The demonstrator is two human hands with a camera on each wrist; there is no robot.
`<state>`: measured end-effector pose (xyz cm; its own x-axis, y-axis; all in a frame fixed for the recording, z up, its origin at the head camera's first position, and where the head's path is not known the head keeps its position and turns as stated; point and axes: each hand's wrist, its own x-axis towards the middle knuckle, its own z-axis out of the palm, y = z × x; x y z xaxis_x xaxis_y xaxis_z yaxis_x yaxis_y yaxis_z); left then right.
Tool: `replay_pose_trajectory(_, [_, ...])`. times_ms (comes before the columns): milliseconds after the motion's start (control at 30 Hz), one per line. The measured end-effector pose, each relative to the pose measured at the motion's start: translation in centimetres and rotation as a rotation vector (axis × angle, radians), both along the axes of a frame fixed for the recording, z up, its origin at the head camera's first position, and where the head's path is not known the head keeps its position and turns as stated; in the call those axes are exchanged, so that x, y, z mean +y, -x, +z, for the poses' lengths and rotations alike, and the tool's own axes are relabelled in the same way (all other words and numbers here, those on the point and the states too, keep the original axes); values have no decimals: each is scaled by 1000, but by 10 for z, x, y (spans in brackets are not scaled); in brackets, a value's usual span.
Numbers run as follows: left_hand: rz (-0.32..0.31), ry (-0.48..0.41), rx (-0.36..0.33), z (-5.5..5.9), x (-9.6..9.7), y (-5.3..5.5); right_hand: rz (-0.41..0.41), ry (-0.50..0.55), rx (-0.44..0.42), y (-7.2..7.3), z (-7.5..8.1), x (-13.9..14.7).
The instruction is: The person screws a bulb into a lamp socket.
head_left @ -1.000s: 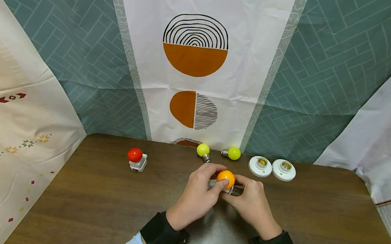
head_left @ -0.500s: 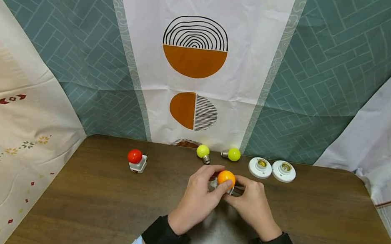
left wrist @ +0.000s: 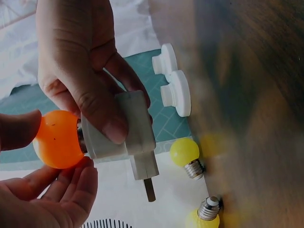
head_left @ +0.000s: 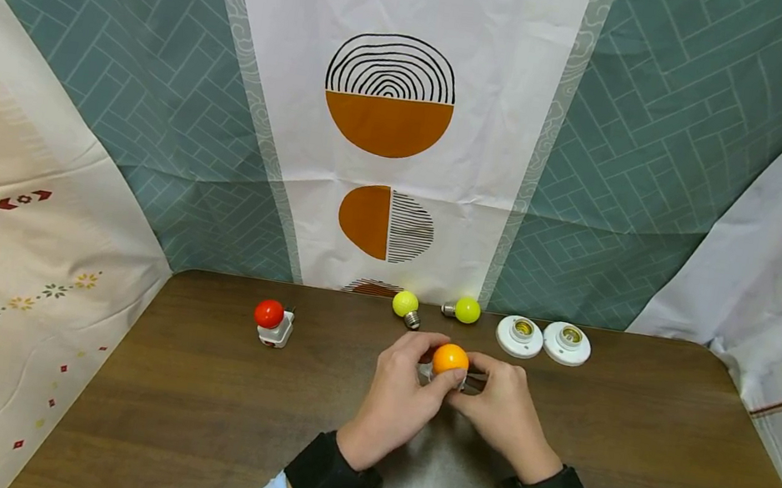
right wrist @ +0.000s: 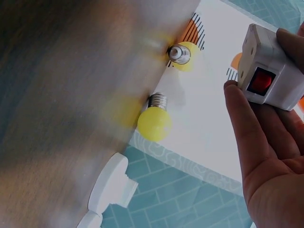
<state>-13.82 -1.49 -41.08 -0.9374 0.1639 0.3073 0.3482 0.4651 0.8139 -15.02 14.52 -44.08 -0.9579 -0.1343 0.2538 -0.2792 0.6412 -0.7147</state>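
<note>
Over the middle of the table, my left hand [head_left: 401,389] holds an orange round light bulb [head_left: 450,358] between thumb and fingers. My right hand [head_left: 509,405] grips the white plug-in lamp socket [left wrist: 135,123] under it. In the left wrist view the bulb's metal base shows only as a thin band at the socket's mouth. A flat metal prong [left wrist: 150,190] sticks out of the socket's side. The right wrist view shows a red rocker switch [right wrist: 261,81] on the socket, with right-hand fingers [right wrist: 244,126] along it.
Two yellow bulbs, one upper-left [head_left: 405,303] and one to its right [head_left: 468,309], lie at the table's back edge. Beside them stand two white round lamp holders [head_left: 520,334]. A red bulb [head_left: 269,312] sits in another white plug-in socket [head_left: 275,330] on the left.
My left thumb has slid slightly down the near side of the orange bulb. The right hand keeps its grip on the socket in about the same place.
</note>
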Motion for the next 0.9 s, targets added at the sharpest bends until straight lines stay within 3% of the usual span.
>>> replay_pose_trajectory(133, [-53,51,-6,2,-3,1,14,-13,6,0,0,0])
replay_pose_trajectory(333, [-183,120,-55,5,-9,7,47,-11,0,-1,-1,1])
replay_pose_trajectory(467, [-219,144,-43,6,-11,10,56,-5,4,0,-1,2])
replay_pose_trajectory(600, [-196,115,-19,5,-10,10,38,0,10,1,-3,3])
replay_pose_trajectory(900, [-8,19,23,1,-2,1,-27,3,33,1,-3,1])
